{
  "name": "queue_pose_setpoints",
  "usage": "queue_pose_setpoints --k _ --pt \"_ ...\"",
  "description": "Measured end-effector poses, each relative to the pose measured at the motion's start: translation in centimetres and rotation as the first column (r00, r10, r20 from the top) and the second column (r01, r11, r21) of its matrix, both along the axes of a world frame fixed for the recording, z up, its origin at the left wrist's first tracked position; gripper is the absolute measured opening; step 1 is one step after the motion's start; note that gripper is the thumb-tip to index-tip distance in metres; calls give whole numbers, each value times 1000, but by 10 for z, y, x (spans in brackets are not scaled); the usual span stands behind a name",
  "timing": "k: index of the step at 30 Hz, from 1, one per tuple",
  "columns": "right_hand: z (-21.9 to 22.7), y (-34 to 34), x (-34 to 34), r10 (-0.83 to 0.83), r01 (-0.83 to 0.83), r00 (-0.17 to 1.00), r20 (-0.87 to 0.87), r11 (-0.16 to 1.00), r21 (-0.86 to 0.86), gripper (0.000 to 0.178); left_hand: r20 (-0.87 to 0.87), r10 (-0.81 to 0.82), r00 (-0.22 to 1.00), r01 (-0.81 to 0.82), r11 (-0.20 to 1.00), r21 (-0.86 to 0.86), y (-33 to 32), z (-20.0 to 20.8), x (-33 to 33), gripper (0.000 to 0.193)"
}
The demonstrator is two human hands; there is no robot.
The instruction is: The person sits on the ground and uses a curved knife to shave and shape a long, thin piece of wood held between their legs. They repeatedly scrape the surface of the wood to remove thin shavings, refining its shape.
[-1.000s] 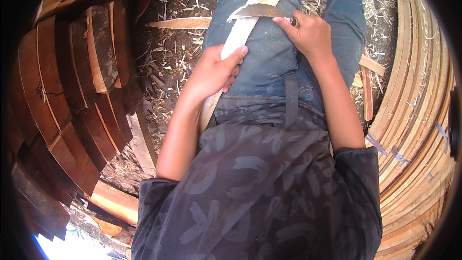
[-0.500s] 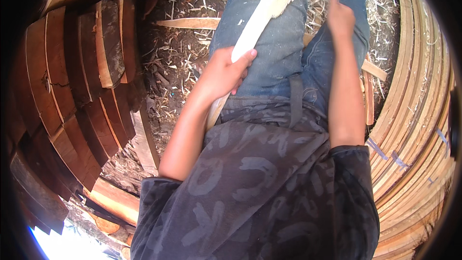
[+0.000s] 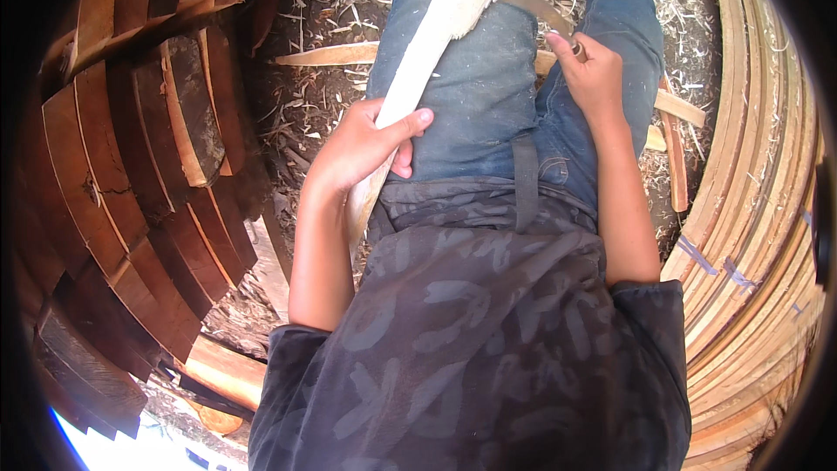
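A long strip of pale wood lies slantwise over my left thigh, its lower end beside my waist. Wrapped round the strip near that end is my left hand, thumb across the top. My right hand is closed on the handle of a sickle-like curved knife, above the gap between my legs. The blade bends left, and its tip is at or very near the strip's rough, frayed right edge; whether they touch I cannot tell.
Dark brown boards are stacked at the left. Long pale wood strips form a bundle along the right, bound with ties. Wood shavings cover the ground, where a loose wood piece lies by my left leg.
My right hand has come down and left, and the curved blade now shows beside the strip. My left hand and the wood strip have shifted slightly left and down.
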State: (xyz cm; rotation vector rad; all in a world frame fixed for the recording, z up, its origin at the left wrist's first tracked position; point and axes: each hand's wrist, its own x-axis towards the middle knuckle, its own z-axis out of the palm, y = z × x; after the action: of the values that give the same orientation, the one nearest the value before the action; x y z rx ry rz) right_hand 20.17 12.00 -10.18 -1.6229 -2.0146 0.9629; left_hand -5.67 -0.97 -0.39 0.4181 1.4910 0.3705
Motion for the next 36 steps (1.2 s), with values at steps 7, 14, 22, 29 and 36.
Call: queue_pose_setpoints --k 7,14,22,29,36 --pt "-3 5 0 53 -54 997 58 998 14 45 -17 48 999 -45 990 132 -26 12 -8 29" --pt "-2 5 -1 124 -121 979 160 992 -31 41 -78 -141 987 143 989 28 -60 6 -39 29" --pt "6 2 -1 110 -108 987 114 994 -21 41 123 256 959 -269 958 99 -66 4 -26 21" --pt "27 -11 -8 135 -134 991 15 989 -60 24 269 314 910 -335 942 33 -35 0 6 30" --pt "37 -28 -21 229 -226 973 34 971 -78 17 338 310 889 -364 925 110 5 -6 21 23"
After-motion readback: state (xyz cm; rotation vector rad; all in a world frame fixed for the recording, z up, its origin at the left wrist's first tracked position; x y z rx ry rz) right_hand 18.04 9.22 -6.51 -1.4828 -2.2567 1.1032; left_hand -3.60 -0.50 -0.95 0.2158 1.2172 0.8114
